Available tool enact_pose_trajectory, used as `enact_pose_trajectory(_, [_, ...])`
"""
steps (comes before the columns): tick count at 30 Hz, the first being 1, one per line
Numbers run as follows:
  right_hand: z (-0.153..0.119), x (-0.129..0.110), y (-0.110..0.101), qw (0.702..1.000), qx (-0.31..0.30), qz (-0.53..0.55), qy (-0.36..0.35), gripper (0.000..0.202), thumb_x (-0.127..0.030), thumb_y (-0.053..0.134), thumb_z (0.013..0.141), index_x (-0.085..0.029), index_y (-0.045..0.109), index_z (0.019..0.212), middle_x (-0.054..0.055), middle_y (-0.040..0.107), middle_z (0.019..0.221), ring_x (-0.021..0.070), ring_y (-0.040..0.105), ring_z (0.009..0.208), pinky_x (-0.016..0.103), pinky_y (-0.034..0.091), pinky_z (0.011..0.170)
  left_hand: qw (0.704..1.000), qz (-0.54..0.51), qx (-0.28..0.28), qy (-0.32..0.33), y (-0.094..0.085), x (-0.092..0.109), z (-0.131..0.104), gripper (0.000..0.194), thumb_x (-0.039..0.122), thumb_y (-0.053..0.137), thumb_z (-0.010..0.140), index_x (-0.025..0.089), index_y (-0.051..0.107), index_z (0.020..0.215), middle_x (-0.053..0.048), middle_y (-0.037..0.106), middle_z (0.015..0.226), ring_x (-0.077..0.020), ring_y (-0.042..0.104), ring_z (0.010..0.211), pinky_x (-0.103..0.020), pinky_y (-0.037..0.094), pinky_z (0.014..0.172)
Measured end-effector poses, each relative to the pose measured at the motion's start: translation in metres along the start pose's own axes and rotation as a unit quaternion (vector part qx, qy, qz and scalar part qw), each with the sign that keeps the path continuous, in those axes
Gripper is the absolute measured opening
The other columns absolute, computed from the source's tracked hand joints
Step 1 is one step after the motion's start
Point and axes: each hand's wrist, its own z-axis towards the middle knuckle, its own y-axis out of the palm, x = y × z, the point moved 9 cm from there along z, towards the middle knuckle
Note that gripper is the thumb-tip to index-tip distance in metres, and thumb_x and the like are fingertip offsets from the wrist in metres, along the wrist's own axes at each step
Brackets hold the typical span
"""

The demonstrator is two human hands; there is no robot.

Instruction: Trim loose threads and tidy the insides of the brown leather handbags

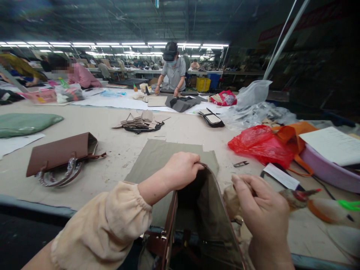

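An open handbag [213, 195] with brown edges and an olive-grey lining stands tilted in front of me, its mouth facing up. My left hand [184, 168] pinches the far rim of this bag. To the right of the opening, my right hand [261, 206] is closed, thumb against fingers; what it holds, if anything, is hidden. Beige cloth [232, 198] lies between that hand and the bag. Under the bag's far end is a flat olive-grey fabric piece [149, 157]. Metal fittings [163, 235] show on the bag's left side.
A brown handbag [62, 152] with wrapped handles lies at left. Small thread snips [241, 164], a red plastic bag [261, 144], a purple basin [332, 168] and glue bottles [298, 198] are at right. Cut strips [143, 122] lie farther back. A co-worker [173, 69] stands across the table.
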Motion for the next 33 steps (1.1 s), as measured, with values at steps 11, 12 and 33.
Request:
enact_pose_trajectory(11, [-0.009, -0.012, 0.028, 0.970, -0.122, 0.106, -0.182, 0.033, -0.006, 0.049, 0.081, -0.024, 0.063, 0.105, 0.004, 0.060, 0.099, 0.0151, 0.058, 0.091, 0.027, 0.047, 0.078, 1.000, 0.004, 0.004, -0.002, 0.000, 0.001, 0.000, 0.028, 0.034, 0.041, 0.085, 0.019, 0.062, 0.077, -0.003, 0.066, 0.076, -0.0175, 0.058, 0.071, -0.025, 0.040, 0.061])
enact_pose_trajectory(12, [-0.010, -0.012, 0.026, 0.971, -0.105, 0.105, -0.188, 0.033, -0.005, 0.051, 0.079, -0.024, 0.064, 0.103, 0.004, 0.061, 0.099, 0.0153, 0.058, 0.090, 0.027, 0.047, 0.078, 1.000, 0.003, 0.002, -0.003, 0.000, 0.001, 0.000, 0.028, 0.035, 0.041, 0.085, 0.019, 0.063, 0.077, -0.003, 0.066, 0.076, -0.0173, 0.058, 0.071, -0.025, 0.040, 0.061])
enact_pose_trajectory(33, [-0.016, 0.013, 0.055, 0.943, -0.294, 0.152, 0.044, 0.036, -0.041, 0.053, 0.081, -0.019, 0.065, 0.106, 0.006, 0.068, 0.095, 0.0222, 0.062, 0.086, 0.030, 0.048, 0.073, 0.946, -0.241, -0.008, 0.217, -0.020, 0.031, -0.011, 0.028, 0.016, 0.048, 0.082, 0.014, 0.063, 0.105, -0.010, 0.061, 0.108, -0.0141, 0.057, 0.099, -0.024, 0.043, 0.089])
